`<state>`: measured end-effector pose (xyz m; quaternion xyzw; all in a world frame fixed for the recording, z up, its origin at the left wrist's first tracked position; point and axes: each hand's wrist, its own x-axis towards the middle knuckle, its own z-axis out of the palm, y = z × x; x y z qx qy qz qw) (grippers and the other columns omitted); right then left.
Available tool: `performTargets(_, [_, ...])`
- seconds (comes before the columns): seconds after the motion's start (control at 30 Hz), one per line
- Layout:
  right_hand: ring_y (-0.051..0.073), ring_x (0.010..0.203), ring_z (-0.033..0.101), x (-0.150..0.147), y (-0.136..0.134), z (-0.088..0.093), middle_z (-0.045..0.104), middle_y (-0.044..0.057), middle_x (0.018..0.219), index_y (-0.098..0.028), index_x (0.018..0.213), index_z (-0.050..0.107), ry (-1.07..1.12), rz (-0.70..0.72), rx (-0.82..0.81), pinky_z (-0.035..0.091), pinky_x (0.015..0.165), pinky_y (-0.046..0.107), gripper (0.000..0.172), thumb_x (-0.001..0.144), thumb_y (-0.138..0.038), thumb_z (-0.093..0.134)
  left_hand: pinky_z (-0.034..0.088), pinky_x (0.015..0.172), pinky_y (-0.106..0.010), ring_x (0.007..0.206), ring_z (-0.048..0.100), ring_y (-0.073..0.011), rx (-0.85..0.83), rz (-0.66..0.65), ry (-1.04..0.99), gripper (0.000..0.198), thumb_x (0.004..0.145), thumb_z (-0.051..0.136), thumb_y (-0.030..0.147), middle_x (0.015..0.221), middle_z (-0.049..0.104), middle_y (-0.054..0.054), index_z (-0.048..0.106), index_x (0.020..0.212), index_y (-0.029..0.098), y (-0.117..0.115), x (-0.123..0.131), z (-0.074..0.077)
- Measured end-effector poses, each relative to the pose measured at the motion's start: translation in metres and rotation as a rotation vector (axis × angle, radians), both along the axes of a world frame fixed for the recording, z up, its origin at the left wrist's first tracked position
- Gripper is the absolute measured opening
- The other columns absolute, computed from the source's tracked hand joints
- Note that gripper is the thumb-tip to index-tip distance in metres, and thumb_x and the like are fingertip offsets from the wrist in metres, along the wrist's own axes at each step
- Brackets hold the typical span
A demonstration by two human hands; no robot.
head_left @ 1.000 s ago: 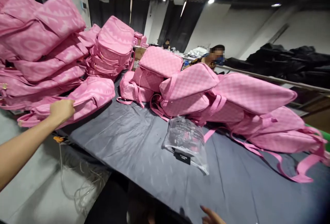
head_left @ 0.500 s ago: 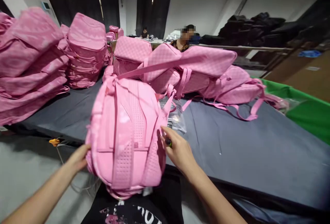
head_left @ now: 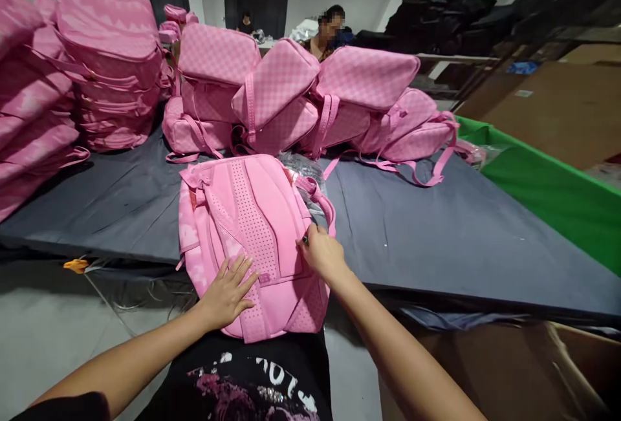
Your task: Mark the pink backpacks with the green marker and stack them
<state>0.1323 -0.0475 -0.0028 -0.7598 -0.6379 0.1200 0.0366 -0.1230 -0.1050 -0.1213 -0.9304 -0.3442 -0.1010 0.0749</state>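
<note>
A pink backpack (head_left: 264, 233) lies on the table's front edge with its padded back panel and shoulder straps facing up. My left hand (head_left: 228, 295) rests flat on the lower strap, its fingers spread. At the right side of the bag, my right hand (head_left: 323, 253) is closed around a small dark tool (head_left: 305, 238); only its tip shows, so its kind is unclear. Those right fingers touch the bag's edge below a looped pink strap (head_left: 323, 198). Clear plastic (head_left: 303, 165) sticks out behind the bag.
Pink checkered bags (head_left: 276, 88) are piled along the back of the dark-covered table (head_left: 412, 233). Taller stacks of pink backpacks (head_left: 111, 52) stand at left. A green sheet (head_left: 543, 194) borders the right. Another person (head_left: 320, 39) is behind the bags.
The backpack has come down flatter onto the table edge, and its upper strap has dropped. My left hand has moved from the bag's side onto its back panel. The view has shifted right and down.
</note>
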Motion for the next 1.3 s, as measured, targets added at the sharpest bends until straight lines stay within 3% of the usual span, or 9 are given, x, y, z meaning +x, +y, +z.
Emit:
performTargets(0.2, [0.019,0.084,0.067,0.043,0.028,-0.016,0.071,0.005,0.090,-0.015,0.099,0.063,0.230,0.044,-0.047,0.045,0.068,0.025,0.030,0.093,-0.044,0.057,0.017,0.121,-0.053,0.151,0.027,-0.0352,0.072,-0.019,-0.045,0.067,0.094,0.052,0.058,0.159,0.038,-0.015,0.043,0.150,0.022,0.001,-0.005,-0.012])
performTargets(0.37, [0.018,0.069,0.057,0.045,0.006,0.007,0.061,0.000,0.072,-0.021,0.080,0.054,0.306,0.076,0.095,0.034,0.060,0.026,0.029,0.087,-0.049,0.056,0.022,0.115,-0.051,0.138,0.044,-0.0367,0.197,0.041,-0.122,0.064,0.094,0.054,0.057,0.144,0.055,-0.019,0.054,0.139,0.011,-0.018,0.018,-0.014])
performTargets(0.43, [0.017,0.063,0.053,0.053,-0.011,0.024,0.058,-0.001,0.068,-0.023,0.076,0.049,0.295,0.113,0.131,0.030,0.058,0.026,0.029,0.086,-0.049,0.057,0.030,0.109,-0.043,0.127,0.053,-0.0304,0.194,-0.040,-0.240,0.057,0.097,0.049,0.053,0.135,0.063,-0.017,0.059,0.132,0.009,-0.026,0.034,0.008])
performTargets(0.57, [0.019,0.063,0.056,0.062,-0.034,0.042,0.061,0.001,0.068,-0.023,0.078,0.049,0.114,0.205,0.070,0.025,0.057,0.027,0.025,0.089,-0.044,0.058,0.040,0.094,-0.038,0.110,0.059,-0.0231,0.294,-0.303,-0.526,0.033,0.098,0.049,0.033,0.113,0.072,-0.009,0.064,0.121,0.016,-0.002,0.062,0.096])
performTargets(0.63, [0.021,0.070,0.061,0.056,-0.039,0.038,0.066,0.004,0.076,-0.022,0.085,0.053,0.013,0.237,0.027,0.025,0.057,0.027,0.022,0.093,-0.042,0.056,0.038,0.098,-0.042,0.117,0.055,-0.0278,0.408,-0.148,-0.497,0.034,0.098,0.051,0.033,0.119,0.068,-0.014,0.063,0.122,0.014,0.033,0.068,0.133])
performTargets(0.7, [0.023,0.076,0.065,0.048,-0.038,0.029,0.070,0.007,0.086,-0.022,0.093,0.057,-0.049,0.231,0.011,0.025,0.058,0.027,0.022,0.096,-0.044,0.054,0.040,0.089,-0.041,0.104,0.057,-0.0281,0.401,-0.086,-0.369,0.038,0.100,0.047,0.042,0.110,0.069,-0.015,0.067,0.109,0.011,0.072,0.069,0.151])
performTargets(0.87, [0.025,0.085,0.068,0.036,-0.029,0.014,0.072,0.009,0.096,-0.022,0.107,0.060,-0.123,0.200,-0.001,0.027,0.059,0.029,0.027,0.099,-0.046,0.053,0.033,0.067,-0.037,0.080,0.054,-0.0257,0.265,-0.017,-0.037,0.054,0.099,0.040,0.057,0.083,0.064,-0.012,0.069,0.087,0.013,0.120,0.067,0.147])
performTargets(1.13, [0.027,0.092,0.067,0.028,-0.023,0.003,0.071,0.012,0.097,-0.022,0.115,0.060,-0.128,0.162,-0.006,0.038,0.064,0.029,0.031,0.099,-0.046,0.050,0.032,0.078,-0.038,0.085,0.055,-0.0225,0.054,0.052,0.012,0.040,0.098,0.054,0.048,0.084,0.065,-0.007,0.070,0.081,0.015,0.120,0.045,0.154])
performTargets(1.3, [0.028,0.092,0.066,0.025,-0.019,0.000,0.069,0.014,0.097,-0.020,0.118,0.060,-0.125,0.162,-0.017,0.042,0.069,0.031,0.032,0.099,-0.044,0.051,0.033,0.074,-0.034,0.089,0.061,-0.0230,-0.076,0.101,0.060,0.022,0.093,0.064,0.035,0.088,0.071,-0.007,0.070,0.090,0.014,0.124,0.052,0.166])
